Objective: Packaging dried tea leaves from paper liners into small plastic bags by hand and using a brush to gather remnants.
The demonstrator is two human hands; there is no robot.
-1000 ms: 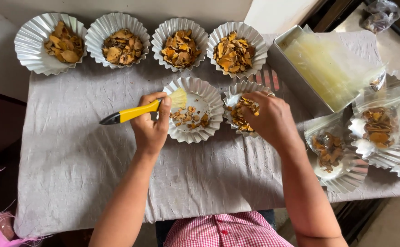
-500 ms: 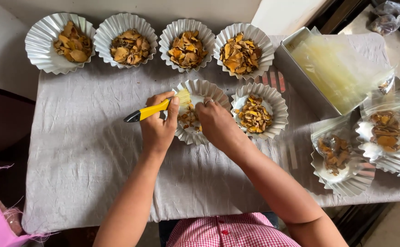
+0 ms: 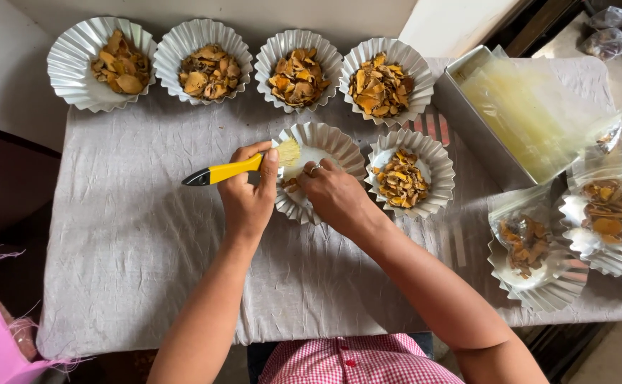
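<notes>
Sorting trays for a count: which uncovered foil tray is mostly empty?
The foil tray under both hands, beside the yellow-handled brush; the other five are heaped with chips.

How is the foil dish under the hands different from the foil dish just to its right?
The dish under the hands shows bare white bottom and few chips; the dish to its right is heaped with orange-brown chips. The left hand holds a yellow-handled brush over the first and the right hand covers it; the second lies untouched. Both are fluted silver foil.

Right of the right hand, clear plastic bags lie stacked in a metal tray. Below them, bagged foil dishes hold orange-brown chips. A crumpled clear bag lies far upper right.
</notes>
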